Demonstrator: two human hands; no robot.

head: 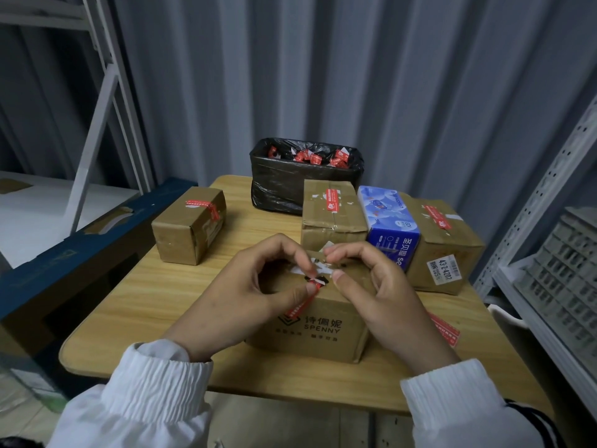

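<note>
A brown cardboard box printed "SPENNY" (326,331) stands at the near middle of the wooden table (142,305). A red-and-white sticker strip (302,307) runs from its top down the front face. My left hand (248,295) pinches the upper end of that strip between thumb and forefinger. My right hand (374,286) is over the box top, its fingertips pinching a torn white scrap of label (327,246), thumb held close by. Both wrists wear white ribbed cuffs.
A bin lined with a black bag (290,185) holds several crumpled red stickers at the back. Three sealed boxes (189,224) (332,215) (442,244) and a blue tissue pack (391,221) stand around. Another red sticker (445,329) lies right of the box. Metal shelving (549,195) flanks the table.
</note>
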